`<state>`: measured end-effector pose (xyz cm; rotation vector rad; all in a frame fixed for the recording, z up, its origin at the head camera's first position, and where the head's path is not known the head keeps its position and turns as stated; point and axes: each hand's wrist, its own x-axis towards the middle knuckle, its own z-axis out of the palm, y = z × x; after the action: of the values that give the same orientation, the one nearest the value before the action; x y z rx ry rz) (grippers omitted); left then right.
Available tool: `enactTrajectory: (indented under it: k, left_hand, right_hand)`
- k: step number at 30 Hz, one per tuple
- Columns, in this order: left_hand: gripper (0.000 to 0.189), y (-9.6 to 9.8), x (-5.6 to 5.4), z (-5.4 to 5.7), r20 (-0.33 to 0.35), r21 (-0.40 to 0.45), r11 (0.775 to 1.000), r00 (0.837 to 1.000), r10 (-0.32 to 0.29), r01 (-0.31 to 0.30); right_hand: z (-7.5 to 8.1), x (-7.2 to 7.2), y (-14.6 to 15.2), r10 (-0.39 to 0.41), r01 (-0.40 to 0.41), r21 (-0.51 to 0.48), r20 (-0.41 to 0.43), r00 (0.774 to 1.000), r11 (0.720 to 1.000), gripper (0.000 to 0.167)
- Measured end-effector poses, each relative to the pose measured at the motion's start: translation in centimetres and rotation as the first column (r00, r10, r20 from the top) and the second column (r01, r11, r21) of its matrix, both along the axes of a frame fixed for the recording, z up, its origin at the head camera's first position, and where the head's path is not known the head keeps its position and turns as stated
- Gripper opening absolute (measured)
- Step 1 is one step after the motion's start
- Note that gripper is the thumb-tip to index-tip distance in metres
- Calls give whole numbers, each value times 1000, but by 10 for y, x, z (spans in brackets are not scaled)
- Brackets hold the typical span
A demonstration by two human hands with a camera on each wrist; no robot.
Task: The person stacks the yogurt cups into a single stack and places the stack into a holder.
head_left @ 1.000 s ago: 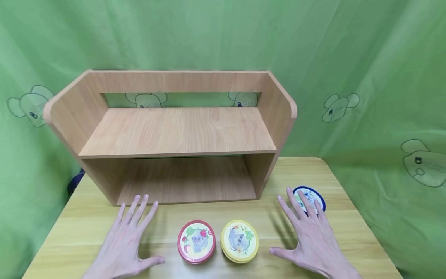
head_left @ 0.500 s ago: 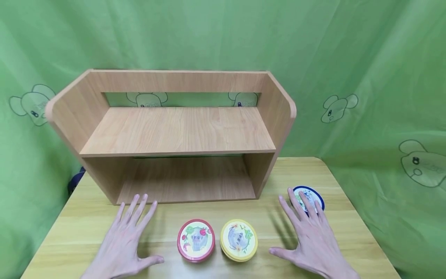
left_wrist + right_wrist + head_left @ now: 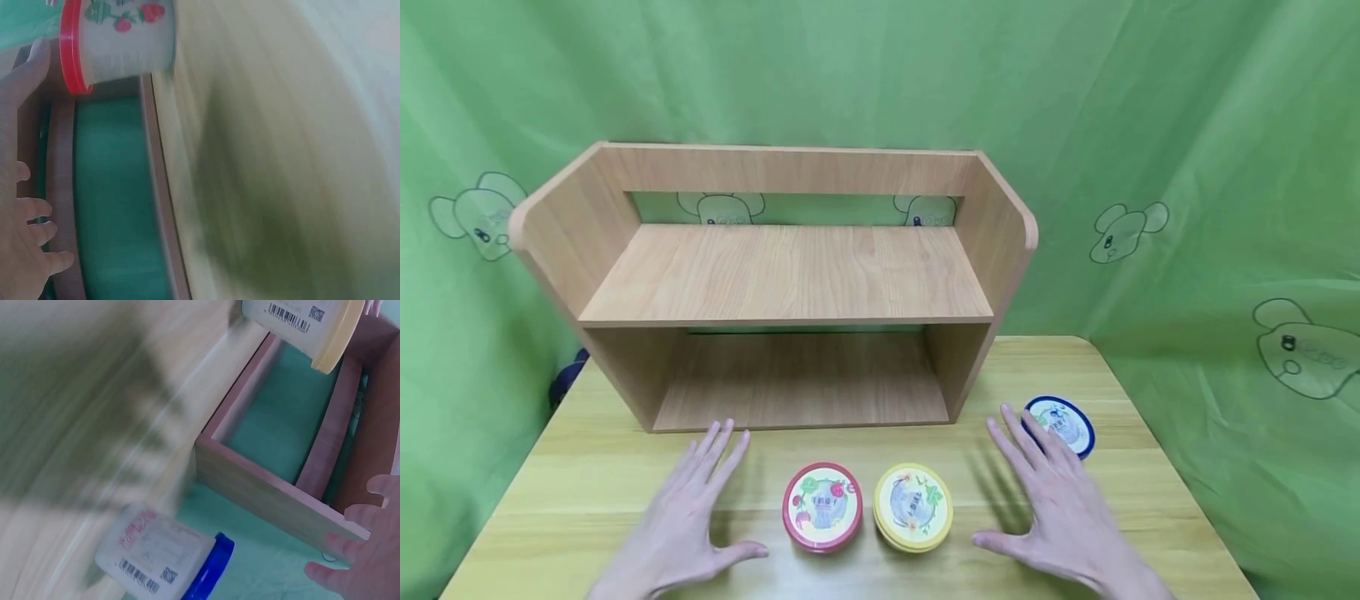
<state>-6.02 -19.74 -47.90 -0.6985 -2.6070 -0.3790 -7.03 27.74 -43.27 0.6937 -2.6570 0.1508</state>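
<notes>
So both hands are just hanging over the desk (image 3: pixel 542 475) with nothing in them. Left hand (image 3: pixel 681 521) has its fingers spread and thumb out, closest to the red-lidded tub (image 3: pixel 822 507) but not touching it. Right hand (image 3: pixel 1056 512) is spread too; from the head view its fingertips overlap the blue-lidded tub (image 3: pixel 1069 427), but the right wrist view shows them apart.

Red and yellow-lidded tub (image 3: pixel 913 508) stand side by side with a small gap, in front of the wooden shelf (image 3: pixel 786 275) and about midway between the desk's left and right edges. Blue is off by itself, near the desk's right edge. All three are upright, lids on.

I'd call this a ready pose, no grip started. Imo lifting any tub calls for lowering a hand and curling fingers and thumb round its side; yellow looks reachable from either side.
</notes>
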Motion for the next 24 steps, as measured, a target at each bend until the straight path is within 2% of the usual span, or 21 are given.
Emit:
enactTrajectory:
  k: [5,8,13,17,19,24]
  left_hand:
    - [134,5,3,-7,146,141,990,989,-16,-4]
    - [132,8,4,-13,236,235,972,971,-47,-10]
    - [126,14,4,-22,352,365,930,930,-108,-30]
    - [122,22,3,-27,416,452,891,895,-161,-50]
    - [120,26,2,-29,434,476,878,882,-185,-51]
    - [117,37,-1,-35,426,502,865,873,-239,-8]
  right_hand:
    - [-6,0,-6,44,-36,-109,73,996,993,130]
    - [-12,1,-8,86,-66,-176,107,991,982,130]
    - [-21,1,-12,151,-113,-247,142,978,962,128]
    - [-27,-3,-14,188,-132,-277,185,965,952,127]
    - [-29,-5,-16,208,-141,-292,211,955,946,127]
    - [-34,-8,-20,232,-132,-329,286,930,935,126]
